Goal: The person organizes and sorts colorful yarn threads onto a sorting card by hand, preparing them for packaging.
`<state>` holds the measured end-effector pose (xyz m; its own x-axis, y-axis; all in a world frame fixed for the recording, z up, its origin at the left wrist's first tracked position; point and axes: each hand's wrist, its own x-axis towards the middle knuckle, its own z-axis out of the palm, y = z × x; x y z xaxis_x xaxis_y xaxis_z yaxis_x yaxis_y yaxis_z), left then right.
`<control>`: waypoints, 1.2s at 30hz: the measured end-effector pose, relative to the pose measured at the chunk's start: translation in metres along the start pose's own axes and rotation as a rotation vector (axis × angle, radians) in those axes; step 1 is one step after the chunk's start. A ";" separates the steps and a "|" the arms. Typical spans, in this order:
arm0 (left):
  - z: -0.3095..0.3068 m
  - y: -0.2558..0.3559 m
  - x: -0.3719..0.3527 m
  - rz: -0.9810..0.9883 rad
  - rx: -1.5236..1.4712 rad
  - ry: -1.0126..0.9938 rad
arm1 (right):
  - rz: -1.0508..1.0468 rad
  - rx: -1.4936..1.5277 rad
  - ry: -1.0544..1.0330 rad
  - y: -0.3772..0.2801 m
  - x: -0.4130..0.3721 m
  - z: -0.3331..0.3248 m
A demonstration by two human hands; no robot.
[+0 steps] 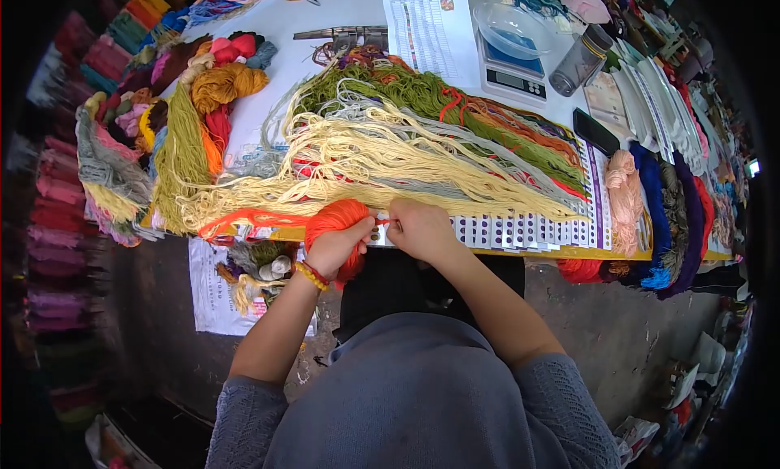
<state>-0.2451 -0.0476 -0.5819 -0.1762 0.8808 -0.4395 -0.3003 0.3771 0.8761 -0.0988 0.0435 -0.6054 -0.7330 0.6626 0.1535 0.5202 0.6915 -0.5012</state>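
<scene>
An orange-red skein of thread [331, 219] is gripped in my left hand [335, 251], at the table's near edge. Close beside it, my right hand [421, 227] is closed, pinching a short red strand [383, 222] that runs across from the left hand. Just beyond both hands lies a wide spread of cream threads [382, 156], with grey and green threads [390, 87] behind. A strip of white cards with purple-dotted holes [520, 233] runs along the table edge, partly under the threads.
Bundled skeins [179, 144] pile up at the left. Behind stand a printed sheet [431, 34], a scale [513, 75] with a clear bowl [512, 26], and a dark jar [581, 60]. A phone [595, 132] and a peach skein [623, 197] lie right; blue skeins [650, 201] hang over the edge.
</scene>
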 end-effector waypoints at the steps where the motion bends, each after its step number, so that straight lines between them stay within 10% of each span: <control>1: 0.000 0.000 0.001 -0.015 0.006 -0.005 | 0.031 0.046 -0.033 0.001 0.000 -0.002; 36: 0.005 -0.016 0.027 -0.078 0.543 -0.010 | -0.036 0.171 0.191 0.004 -0.008 0.006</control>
<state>-0.2402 -0.0281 -0.6067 -0.1634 0.8462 -0.5073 0.2156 0.5324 0.8186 -0.0936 0.0390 -0.6139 -0.6453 0.6918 0.3241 0.4017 0.6681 -0.6264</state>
